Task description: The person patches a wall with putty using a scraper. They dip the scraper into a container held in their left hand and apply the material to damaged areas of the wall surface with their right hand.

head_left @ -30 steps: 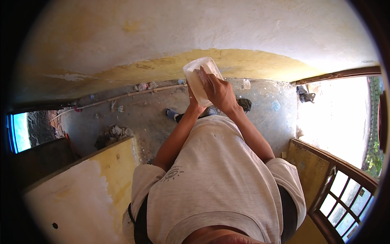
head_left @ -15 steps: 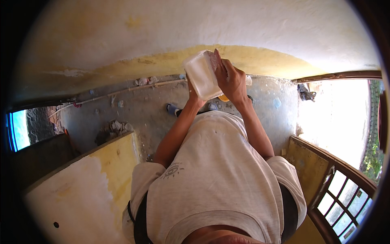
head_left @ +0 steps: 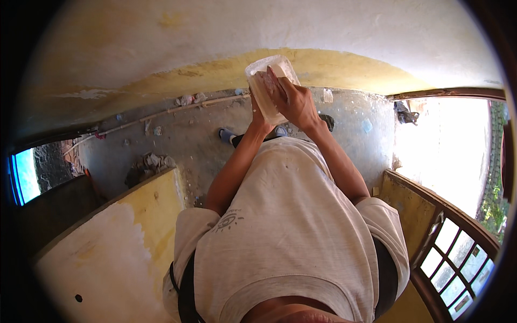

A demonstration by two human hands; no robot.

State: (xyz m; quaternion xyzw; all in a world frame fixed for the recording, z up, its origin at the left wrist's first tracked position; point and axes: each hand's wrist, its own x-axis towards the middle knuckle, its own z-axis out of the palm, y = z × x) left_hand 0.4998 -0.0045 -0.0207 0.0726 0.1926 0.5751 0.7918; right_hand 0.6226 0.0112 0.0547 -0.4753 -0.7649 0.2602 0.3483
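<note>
A whitish, smudged rectangular container [head_left: 286, 66] is raised in front of my body. My left hand [head_left: 260, 116] is closed on it from beneath, its fingers mostly hidden behind the container. My right hand [head_left: 299, 107] lies over the container, fingers wrapped round a flat, pale, crusted piece [head_left: 267, 81] that rests inside it; what exactly this is I cannot tell. Below, my feet in grey slippers [head_left: 226, 134] stand on the stained concrete floor [head_left: 355, 140].
A yellow and white wall [head_left: 339, 32] fills the top, with a long pipe [head_left: 161, 114] along its foot. Crumpled rubbish [head_left: 156, 167] lies beside a half wall [head_left: 107, 247]. A bright doorway [head_left: 436, 145] and a panelled window [head_left: 458, 264] are at right, dark bags [head_left: 406, 116] by the doorway.
The container and both hands have moved up in the view. My right hand swung out toward the container's right rim half a second ago and is back over its inside now.
</note>
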